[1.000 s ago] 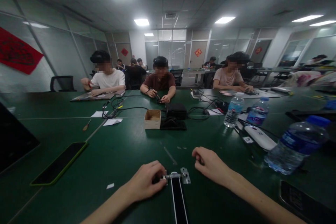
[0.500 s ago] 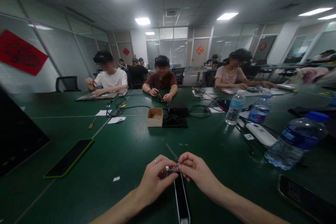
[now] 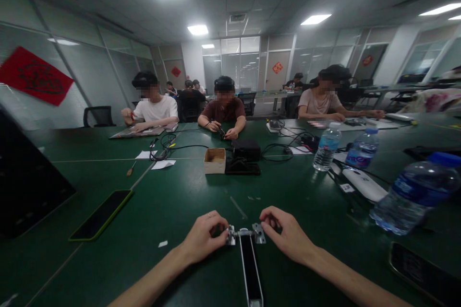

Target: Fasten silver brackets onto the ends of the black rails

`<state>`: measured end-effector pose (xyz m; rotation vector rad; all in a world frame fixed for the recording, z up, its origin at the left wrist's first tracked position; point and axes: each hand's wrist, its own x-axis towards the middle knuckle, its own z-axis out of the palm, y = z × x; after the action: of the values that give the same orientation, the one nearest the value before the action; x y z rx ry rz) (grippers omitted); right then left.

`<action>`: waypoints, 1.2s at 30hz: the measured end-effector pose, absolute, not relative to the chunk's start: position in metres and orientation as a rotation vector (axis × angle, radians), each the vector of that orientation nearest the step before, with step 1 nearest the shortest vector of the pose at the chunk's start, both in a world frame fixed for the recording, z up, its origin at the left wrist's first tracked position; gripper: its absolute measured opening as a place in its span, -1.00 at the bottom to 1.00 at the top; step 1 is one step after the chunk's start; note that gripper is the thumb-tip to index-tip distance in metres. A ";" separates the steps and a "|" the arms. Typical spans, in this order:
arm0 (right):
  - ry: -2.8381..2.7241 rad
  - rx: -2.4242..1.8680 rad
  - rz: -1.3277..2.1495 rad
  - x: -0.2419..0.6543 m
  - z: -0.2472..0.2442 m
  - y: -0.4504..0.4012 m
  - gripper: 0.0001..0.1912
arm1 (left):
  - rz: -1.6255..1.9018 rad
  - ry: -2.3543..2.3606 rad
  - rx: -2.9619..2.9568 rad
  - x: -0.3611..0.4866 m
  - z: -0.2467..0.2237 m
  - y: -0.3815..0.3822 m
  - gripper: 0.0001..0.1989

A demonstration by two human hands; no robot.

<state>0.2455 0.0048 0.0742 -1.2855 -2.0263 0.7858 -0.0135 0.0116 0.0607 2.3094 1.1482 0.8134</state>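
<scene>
So the left hand (image 3: 208, 237) has thumb and fingertips closed on the left metal bracket, right hand (image 3: 284, 235) is loosely curled with its fingertips by the right bracket (image 3: 259, 233), and the long black bar (image 3: 251, 268) sits between them.

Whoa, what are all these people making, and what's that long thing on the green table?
One person's hands are at a long black strip with silver edges on the green table. The left hand has its fingers on the metal plate at one side of its far end. The right hand is by the other plate. Across the table, three people sit working with their hands too. I can't tell what they're making.
</scene>
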 end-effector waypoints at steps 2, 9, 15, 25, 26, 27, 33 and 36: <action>-2.114 -1.273 0.765 0.250 0.070 0.005 -0.85 | 0.769 1.126 2.321 -0.015 0.059 0.013 -0.88; -2.282 -1.205 0.706 0.247 0.066 0.003 -0.86 | 0.704 1.083 2.335 -0.011 0.059 0.012 -0.86; -2.269 -1.183 0.688 0.247 0.063 0.004 -0.86 | 0.689 1.072 2.330 -0.011 0.057 0.015 -0.87; -2.333 -1.166 0.633 0.246 0.063 0.003 -0.85 | 0.683 1.075 2.343 -0.013 0.058 0.014 -0.90; -2.331 -1.170 0.636 0.246 0.063 0.003 -0.86 | 0.676 1.083 2.346 -0.012 0.059 0.014 -0.90; -2.327 -1.173 0.643 0.246 0.063 0.003 -0.86 | 0.665 1.094 2.348 -0.012 0.059 0.014 -0.90; -2.317 -1.163 0.649 0.247 0.062 0.003 -0.86 | 0.632 1.113 2.340 -0.010 0.061 0.013 -0.91; -2.311 -1.156 0.644 0.247 0.061 0.003 -0.86 | 0.639 1.108 2.331 -0.011 0.062 0.013 -0.91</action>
<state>0.2471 0.0028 0.0609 -1.1560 -2.3108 0.6436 -0.0107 0.0129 0.0625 2.3306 1.1076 0.6391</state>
